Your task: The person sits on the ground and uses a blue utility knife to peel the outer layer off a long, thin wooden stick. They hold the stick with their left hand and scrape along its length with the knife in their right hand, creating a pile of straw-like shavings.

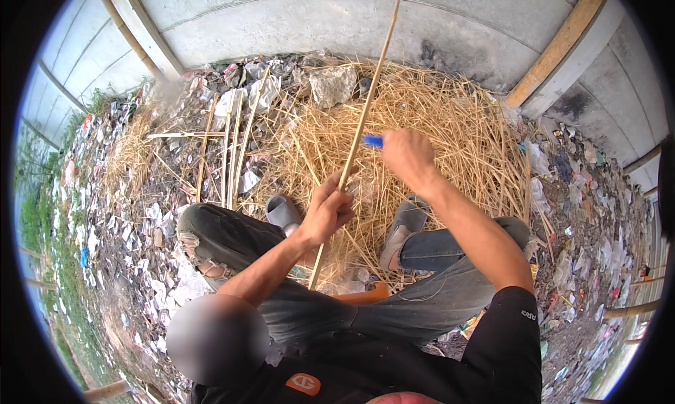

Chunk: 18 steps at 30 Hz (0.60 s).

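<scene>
My left hand (327,211) is closed round a long, pale bamboo strip (373,84), which slants from between my knees up toward the wall. Its lower end shows below that hand, near the ground. To the right of the strip, my right hand (410,157) makes a fist around a blue-handled tool (374,141). A short blue part sticks out on the fist's left side, close to the strip but seemingly apart from it; the rest is hidden, so its kind is unclear. Beneath both hands spreads a heap of straw-coloured bamboo shavings (450,126).
Several cut strips (242,144) lie on the ground to the left. A stone (332,86) rests near the concrete wall (337,24), and a bamboo post (559,42) leans there. An orange object (363,294) sits between my bent legs. Scattered litter (151,249) surrounds the heap.
</scene>
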Each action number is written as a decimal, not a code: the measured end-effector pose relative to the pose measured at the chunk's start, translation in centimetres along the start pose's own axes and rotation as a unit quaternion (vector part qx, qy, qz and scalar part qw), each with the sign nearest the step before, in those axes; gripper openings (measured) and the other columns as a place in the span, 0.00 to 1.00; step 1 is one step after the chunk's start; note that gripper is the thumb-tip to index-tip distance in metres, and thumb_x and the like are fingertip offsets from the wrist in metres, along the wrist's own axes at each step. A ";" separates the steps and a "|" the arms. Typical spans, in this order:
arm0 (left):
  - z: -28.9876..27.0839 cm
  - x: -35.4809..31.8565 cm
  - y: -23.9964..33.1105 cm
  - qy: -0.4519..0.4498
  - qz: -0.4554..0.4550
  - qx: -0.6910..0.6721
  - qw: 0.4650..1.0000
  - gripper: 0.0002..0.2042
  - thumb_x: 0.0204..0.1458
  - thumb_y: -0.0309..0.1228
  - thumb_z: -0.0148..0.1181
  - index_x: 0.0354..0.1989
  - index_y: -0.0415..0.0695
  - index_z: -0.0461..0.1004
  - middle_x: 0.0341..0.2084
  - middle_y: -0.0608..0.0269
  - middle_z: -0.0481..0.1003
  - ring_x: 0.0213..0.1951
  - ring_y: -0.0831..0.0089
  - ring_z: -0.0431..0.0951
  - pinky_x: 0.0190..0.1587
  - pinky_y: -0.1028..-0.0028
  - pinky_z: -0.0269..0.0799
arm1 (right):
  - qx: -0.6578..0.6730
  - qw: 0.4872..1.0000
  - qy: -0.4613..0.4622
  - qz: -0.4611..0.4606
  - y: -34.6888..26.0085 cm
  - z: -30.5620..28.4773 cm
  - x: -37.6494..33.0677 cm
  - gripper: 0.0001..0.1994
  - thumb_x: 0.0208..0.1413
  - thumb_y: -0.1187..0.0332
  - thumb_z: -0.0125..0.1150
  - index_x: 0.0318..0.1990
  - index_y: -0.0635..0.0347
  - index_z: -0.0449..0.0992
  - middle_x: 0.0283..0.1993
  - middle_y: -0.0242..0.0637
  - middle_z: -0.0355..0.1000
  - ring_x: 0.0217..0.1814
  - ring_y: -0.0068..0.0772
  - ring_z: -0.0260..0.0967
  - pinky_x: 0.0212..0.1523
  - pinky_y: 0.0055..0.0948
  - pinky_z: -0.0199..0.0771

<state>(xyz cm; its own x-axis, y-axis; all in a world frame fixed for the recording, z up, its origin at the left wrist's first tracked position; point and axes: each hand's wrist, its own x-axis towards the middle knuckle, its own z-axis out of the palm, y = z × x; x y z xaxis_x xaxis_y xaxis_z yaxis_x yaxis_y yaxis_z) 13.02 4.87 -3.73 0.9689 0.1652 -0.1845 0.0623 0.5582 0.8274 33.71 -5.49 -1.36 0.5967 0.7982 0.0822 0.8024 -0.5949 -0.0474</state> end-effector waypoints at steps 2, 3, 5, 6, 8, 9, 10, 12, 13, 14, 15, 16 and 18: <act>1.6 -2.5 0.1 -0.056 -0.037 0.066 0.996 0.28 0.59 0.21 0.38 0.71 0.46 0.53 0.20 0.78 0.53 0.19 0.86 0.53 0.23 0.83 0.52 | 0.036 0.994 0.009 0.104 6.3 -2.0 1.7 0.09 0.60 0.75 0.52 0.32 0.68 0.78 0.17 0.36 0.63 0.14 0.24 0.59 0.12 0.29 0.56; 1.5 -3.0 -0.7 -0.081 -0.041 0.004 0.996 0.29 0.59 0.21 0.38 0.72 0.45 0.53 0.19 0.79 0.52 0.18 0.86 0.52 0.22 0.83 0.51 | 0.032 0.989 0.004 0.143 7.6 -3.1 2.0 0.09 0.60 0.76 0.52 0.33 0.69 0.79 0.17 0.37 0.64 0.14 0.25 0.60 0.12 0.30 0.58; 0.3 -2.2 -0.5 -0.078 -0.023 0.036 0.996 0.29 0.59 0.20 0.37 0.72 0.44 0.53 0.19 0.79 0.52 0.19 0.87 0.52 0.22 0.83 0.51 | 0.054 0.988 0.029 0.139 7.0 -4.1 1.2 0.08 0.59 0.76 0.53 0.32 0.69 0.79 0.18 0.38 0.67 0.15 0.28 0.64 0.13 0.32 0.61; 0.2 -1.8 -0.1 -0.066 -0.019 0.024 0.997 0.29 0.58 0.20 0.38 0.71 0.44 0.53 0.19 0.79 0.52 0.19 0.87 0.52 0.22 0.83 0.51 | 0.059 0.989 0.035 0.134 6.5 -4.7 0.3 0.07 0.58 0.76 0.54 0.32 0.69 0.79 0.18 0.39 0.69 0.15 0.29 0.65 0.13 0.32 0.63; 0.9 -1.3 1.0 -0.035 -0.016 0.012 0.999 0.30 0.57 0.20 0.37 0.72 0.45 0.53 0.19 0.79 0.51 0.19 0.87 0.51 0.23 0.84 0.50 | 0.075 0.993 0.024 0.083 4.3 -5.4 -1.2 0.06 0.57 0.74 0.58 0.32 0.68 0.79 0.19 0.41 0.72 0.16 0.31 0.69 0.17 0.33 0.69; 0.8 -1.2 1.0 -0.029 -0.012 0.006 0.999 0.30 0.57 0.19 0.37 0.72 0.45 0.53 0.19 0.79 0.51 0.19 0.87 0.51 0.23 0.84 0.50 | 0.089 0.994 0.021 0.060 2.7 -5.3 -2.0 0.06 0.57 0.73 0.59 0.32 0.68 0.79 0.20 0.42 0.73 0.17 0.31 0.71 0.19 0.33 0.72; 0.6 -1.2 1.0 -0.023 -0.008 0.001 1.000 0.31 0.57 0.19 0.37 0.72 0.45 0.53 0.19 0.79 0.51 0.19 0.87 0.51 0.23 0.84 0.50 | 0.091 0.995 0.018 0.027 1.3 -5.0 -2.8 0.06 0.57 0.73 0.60 0.31 0.67 0.79 0.19 0.43 0.74 0.18 0.34 0.73 0.20 0.34 0.74; 0.6 -1.3 1.3 -0.009 -0.002 0.019 1.000 0.31 0.57 0.19 0.37 0.72 0.46 0.54 0.19 0.79 0.52 0.19 0.87 0.51 0.23 0.84 0.50 | 0.115 0.993 -0.011 -0.022 -1.4 -4.4 -4.2 0.06 0.55 0.73 0.60 0.30 0.66 0.78 0.19 0.47 0.74 0.20 0.41 0.76 0.23 0.39 0.77; 0.6 -1.2 1.3 -0.002 0.002 0.010 1.000 0.30 0.57 0.20 0.38 0.72 0.45 0.55 0.18 0.79 0.52 0.18 0.87 0.51 0.22 0.84 0.49 | 0.137 0.989 -0.038 -0.039 -2.5 -3.9 -4.8 0.05 0.53 0.73 0.60 0.29 0.65 0.78 0.19 0.49 0.74 0.21 0.44 0.77 0.25 0.41 0.78; 0.6 -1.1 1.1 0.007 0.007 -0.001 1.000 0.30 0.57 0.20 0.39 0.71 0.43 0.56 0.17 0.79 0.52 0.17 0.87 0.50 0.21 0.83 0.49 | 0.126 0.989 -0.031 -0.068 -3.4 -3.5 -5.5 0.06 0.54 0.73 0.58 0.29 0.65 0.78 0.19 0.48 0.75 0.22 0.44 0.78 0.25 0.41 0.78; 0.7 -0.9 1.0 0.014 0.011 -0.011 1.000 0.29 0.57 0.20 0.40 0.70 0.42 0.57 0.17 0.79 0.52 0.16 0.86 0.50 0.20 0.83 0.48 | 0.115 0.988 -0.023 -0.095 -4.0 -3.1 -6.2 0.07 0.55 0.73 0.56 0.30 0.66 0.78 0.20 0.47 0.75 0.23 0.44 0.78 0.25 0.41 0.78; 0.8 -0.9 1.1 0.021 0.010 -0.013 1.000 0.29 0.57 0.20 0.40 0.70 0.42 0.57 0.17 0.79 0.52 0.16 0.86 0.50 0.20 0.83 0.48 | 0.104 0.987 -0.016 -0.123 -4.4 -2.8 -6.5 0.08 0.55 0.74 0.54 0.30 0.66 0.78 0.21 0.46 0.76 0.23 0.44 0.79 0.25 0.42 0.79; 1.1 -0.9 1.2 0.033 0.007 -0.017 0.999 0.28 0.57 0.20 0.41 0.70 0.42 0.58 0.17 0.79 0.52 0.16 0.86 0.50 0.20 0.83 0.48 | 0.102 0.987 -0.011 -0.121 -4.6 -2.3 -6.6 0.08 0.55 0.73 0.53 0.29 0.65 0.78 0.21 0.46 0.76 0.24 0.45 0.79 0.26 0.42 0.79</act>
<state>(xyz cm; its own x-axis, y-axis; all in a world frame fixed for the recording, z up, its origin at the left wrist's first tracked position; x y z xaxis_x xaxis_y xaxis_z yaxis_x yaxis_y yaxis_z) 12.52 4.48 -1.95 0.9514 0.2260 -0.2090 0.0398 0.5828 0.8116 26.04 -8.26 0.65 0.3847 0.9182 0.0946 0.9059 -0.3560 -0.2293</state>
